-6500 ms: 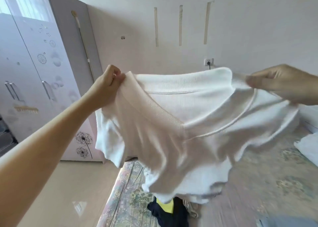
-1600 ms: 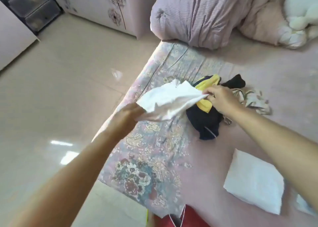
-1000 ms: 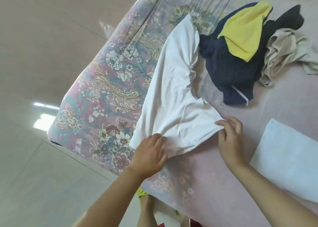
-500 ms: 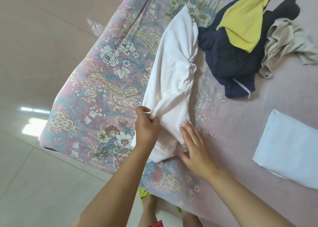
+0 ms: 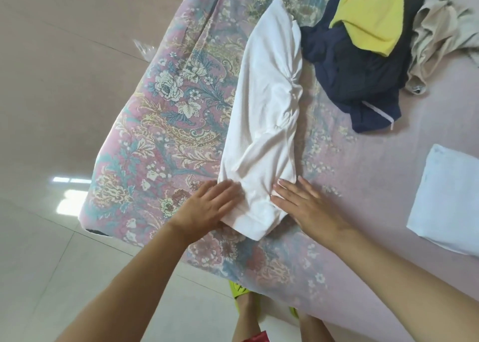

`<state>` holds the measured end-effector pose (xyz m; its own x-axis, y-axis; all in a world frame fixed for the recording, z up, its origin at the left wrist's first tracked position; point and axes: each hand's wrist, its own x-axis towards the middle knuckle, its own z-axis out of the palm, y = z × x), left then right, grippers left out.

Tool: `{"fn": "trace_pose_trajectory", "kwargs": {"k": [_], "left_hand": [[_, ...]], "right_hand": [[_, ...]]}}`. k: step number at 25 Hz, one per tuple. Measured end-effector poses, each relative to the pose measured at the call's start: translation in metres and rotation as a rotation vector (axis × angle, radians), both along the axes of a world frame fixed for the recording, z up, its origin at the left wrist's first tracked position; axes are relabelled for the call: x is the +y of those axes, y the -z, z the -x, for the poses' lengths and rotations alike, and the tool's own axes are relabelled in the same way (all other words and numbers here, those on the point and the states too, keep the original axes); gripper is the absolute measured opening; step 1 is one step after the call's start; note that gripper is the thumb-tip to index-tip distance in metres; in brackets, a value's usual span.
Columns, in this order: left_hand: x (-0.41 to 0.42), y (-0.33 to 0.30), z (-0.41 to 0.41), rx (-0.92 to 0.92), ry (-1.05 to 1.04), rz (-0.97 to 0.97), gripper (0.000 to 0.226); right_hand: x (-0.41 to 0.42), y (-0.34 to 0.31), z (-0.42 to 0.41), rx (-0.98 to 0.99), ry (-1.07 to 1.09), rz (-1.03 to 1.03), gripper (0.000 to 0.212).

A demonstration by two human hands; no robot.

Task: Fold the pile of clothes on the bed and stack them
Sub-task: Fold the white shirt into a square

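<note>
Pressing flat, spread fingers (image 5: pixel 228 186) of both hands held the soft, floppy white shirt (image 5: pixel 269 108); grab its near end.

A white garment (image 5: pixel 267 118), folded into a long narrow strip, lies on a bed (image 5: pixel 166 124) covered in floral pink fabric, running from centre toward 12 o'clock. Both hands rest flat on its near end: the left hand (image 5: pixel 207 207) at 7 o'clock of the strip, the right hand (image 5: pixel 303 204) at 5 o'clock, fingers straight. At 1 o'clock sits an unfolded pile: navy (image 5: pixel 355 82), yellow (image 5: pixel 370 17) and beige (image 5: pixel 438 35) clothes. At 3 o'clock lies a folded white piece (image 5: pixel 445 199).
</note>
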<state>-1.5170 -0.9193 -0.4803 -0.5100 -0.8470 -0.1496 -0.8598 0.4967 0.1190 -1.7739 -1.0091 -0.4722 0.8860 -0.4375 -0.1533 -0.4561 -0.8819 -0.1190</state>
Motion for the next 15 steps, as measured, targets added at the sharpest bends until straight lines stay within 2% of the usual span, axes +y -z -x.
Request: {"fn": "trace_pose_trajectory", "kwargs": {"k": [2, 4, 6, 8, 9, 10, 11, 12, 13, 14, 15], "left_hand": [[-0.003, -0.007, 0.011, 0.113, -0.034, 0.017, 0.058], [0.004, -0.015, 0.023, 0.259, -0.040, -0.028, 0.041], [0.018, -0.030, 0.037, 0.398, -0.112, -0.269, 0.024], [0.018, -0.048, 0.044, 0.519, -0.337, -0.638, 0.015], [0.010, -0.053, 0.044, 0.640, -0.462, -0.801, 0.013], [0.001, -0.054, 0.042, 0.808, -0.613, -0.893, 0.012], [-0.010, -0.054, 0.041, 1.027, -0.811, -0.933, 0.014], [-0.021, -0.052, 0.042, 1.244, -1.044, -0.906, 0.024], [-0.026, -0.046, 0.046, 1.384, -1.252, -0.843, 0.035], [-0.027, -0.040, 0.053, 1.401, -1.393, -0.767, 0.040], [-0.026, -0.033, 0.063, 1.333, -1.486, -0.677, 0.037]], "right_hand": [[-0.006, -0.006, 0.004, -0.055, 0.002, -0.146, 0.060], [-0.005, -0.014, 0.013, -0.028, 0.159, -0.474, 0.042], [-0.003, -0.027, 0.027, 0.082, 0.363, -0.860, 0.030], [-0.009, -0.039, 0.040, 0.172, 0.521, -1.299, 0.020], [-0.017, -0.044, 0.041, 0.118, 0.615, -1.484, 0.018], [-0.026, -0.044, 0.042, 0.003, 0.744, -1.607, 0.027], [-0.032, -0.042, 0.042, -0.168, 0.939, -1.679, 0.037], [-0.035, -0.038, 0.041, -0.328, 1.132, -1.642, 0.042], [-0.035, -0.032, 0.040, -0.462, 1.271, -1.539, 0.040], [-0.028, -0.026, 0.037, -0.503, 1.318, -1.364, 0.035], [-0.018, -0.022, 0.032, -0.512, 1.339, -1.224, 0.029]]}}
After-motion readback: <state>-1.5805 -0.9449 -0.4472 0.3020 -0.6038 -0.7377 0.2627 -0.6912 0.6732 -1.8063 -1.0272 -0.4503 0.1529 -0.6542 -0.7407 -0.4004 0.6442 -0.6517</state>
